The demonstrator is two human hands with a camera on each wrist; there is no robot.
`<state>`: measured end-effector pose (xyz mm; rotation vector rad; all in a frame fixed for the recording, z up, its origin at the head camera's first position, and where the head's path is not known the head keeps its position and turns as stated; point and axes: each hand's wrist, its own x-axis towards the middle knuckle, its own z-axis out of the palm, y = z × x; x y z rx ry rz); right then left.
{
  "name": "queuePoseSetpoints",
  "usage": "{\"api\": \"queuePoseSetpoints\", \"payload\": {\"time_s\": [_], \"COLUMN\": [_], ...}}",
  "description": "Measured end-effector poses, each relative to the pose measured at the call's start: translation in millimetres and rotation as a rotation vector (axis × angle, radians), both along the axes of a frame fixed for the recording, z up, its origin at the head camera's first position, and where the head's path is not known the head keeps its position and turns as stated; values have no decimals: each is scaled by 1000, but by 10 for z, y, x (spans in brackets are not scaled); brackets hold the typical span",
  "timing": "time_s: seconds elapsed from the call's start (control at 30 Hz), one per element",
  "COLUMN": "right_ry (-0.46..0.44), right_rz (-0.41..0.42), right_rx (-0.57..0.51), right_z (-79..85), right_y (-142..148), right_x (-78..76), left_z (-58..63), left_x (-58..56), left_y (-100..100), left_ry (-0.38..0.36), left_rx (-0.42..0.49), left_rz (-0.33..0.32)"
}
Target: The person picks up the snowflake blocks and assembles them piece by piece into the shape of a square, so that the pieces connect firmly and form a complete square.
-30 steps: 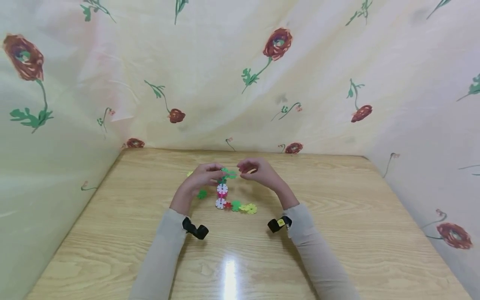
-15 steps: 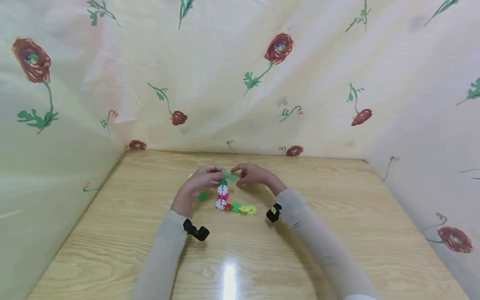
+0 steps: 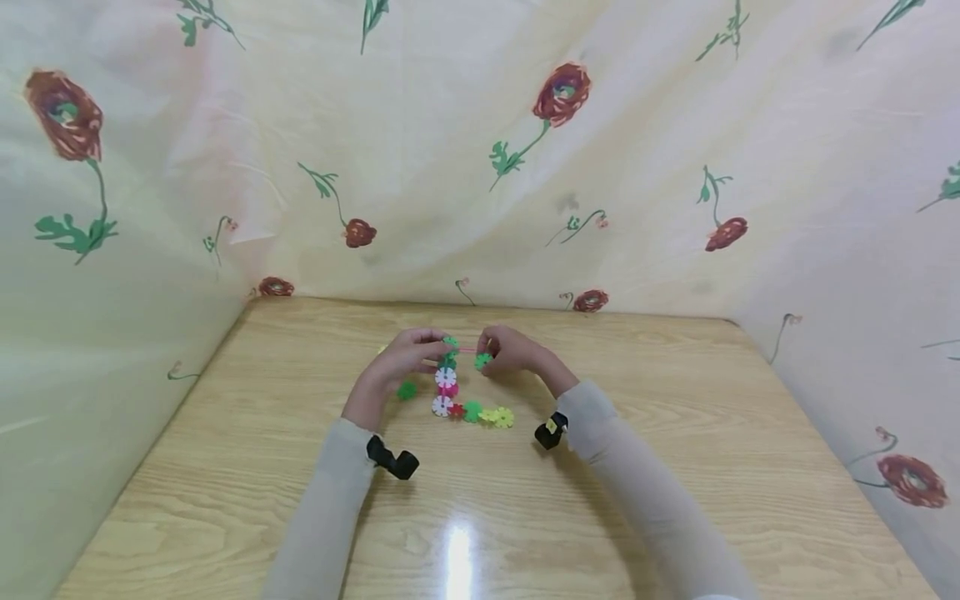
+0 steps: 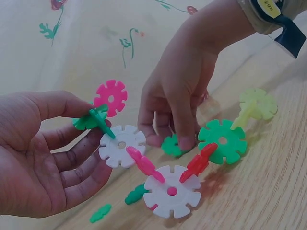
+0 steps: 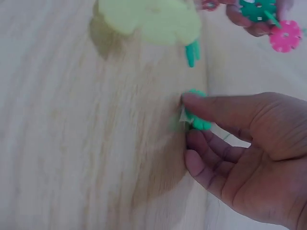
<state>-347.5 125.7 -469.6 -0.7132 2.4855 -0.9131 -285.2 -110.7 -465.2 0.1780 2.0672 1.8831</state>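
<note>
Over the wooden table (image 3: 637, 400), the left hand (image 3: 405, 354) pinches the far end of one flower-disc chain (image 3: 472, 412); the right hand (image 3: 512, 350), apart to its right, pinches one green disc (image 3: 483, 361). Joining them would go best slot square to slot, chain held steady. The chain shows two white discs (image 4: 177, 202), two yellow discs (image 4: 261, 103), at least two pink discs (image 4: 105, 98), one red disc (image 4: 197, 164); its greens are too hidden to count surely.

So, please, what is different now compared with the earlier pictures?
The right hand now visibly pinches a green piece; its sleeve has moved left and forward. The green shape just right of the left hand no longer shows there. The left hand still holds the flower chain, which stays in place.
</note>
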Motion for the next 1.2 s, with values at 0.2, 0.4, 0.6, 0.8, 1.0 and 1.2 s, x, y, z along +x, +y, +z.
{"api": "queuePoseSetpoints", "payload": {"time_s": [0.2, 0.4, 0.6, 0.8, 1.0, 1.2], "right_ry": [-69, -55, -107, -127, -128, -132], "right_rz": [-61, -143, -196, -232, -205, -200], "right_rx": [-135, -277, -405, -474, -517, -537], "right_z": [5, 5, 39, 136, 182, 181], "right_y": [103, 199, 212, 155, 87, 40], "right_x": [88, 180, 256, 310, 323, 330], "left_z": [-43, -68, -68, -41, -25, -16], "left_x": [-13, -15, -10, -15, -45, -51], "left_y": [-14, -8, -3, -17, -35, -31], "left_ry": [1, 11, 7, -1, -5, -23], "left_rx": [6, 6, -6, -7, 5, 4], "left_rz": [-3, -9, 2, 20, 23, 40]}}
